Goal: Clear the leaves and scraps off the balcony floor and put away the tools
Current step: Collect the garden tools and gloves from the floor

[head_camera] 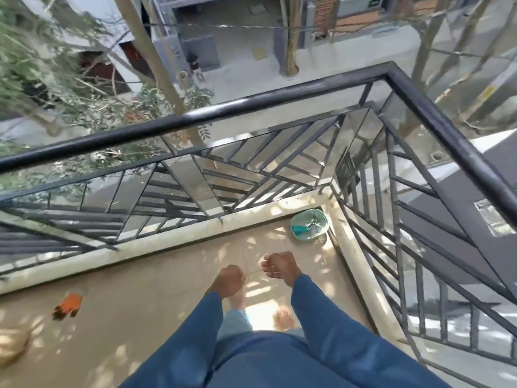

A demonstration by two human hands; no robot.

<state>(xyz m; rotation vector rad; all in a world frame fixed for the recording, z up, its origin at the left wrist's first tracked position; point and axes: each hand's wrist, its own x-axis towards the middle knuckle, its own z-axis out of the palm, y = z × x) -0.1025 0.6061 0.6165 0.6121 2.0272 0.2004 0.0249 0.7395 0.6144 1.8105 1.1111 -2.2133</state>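
Both outstretched, left hand (229, 281) fisted, right hand (278, 266) relaxed

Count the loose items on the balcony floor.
3: a teal basket in the railing corner, an orange item at left, a blurred tan thing at the left edge. Others may be hidden.

I am seeing the round teal plastic basin (309, 226) sitting on the beige tiled balcony floor (167, 275) in the far right corner, just beside the black metal railing (251, 103). The small orange object (68, 303) is lying on the floor far left, well apart from the basin, with the railing running behind both.
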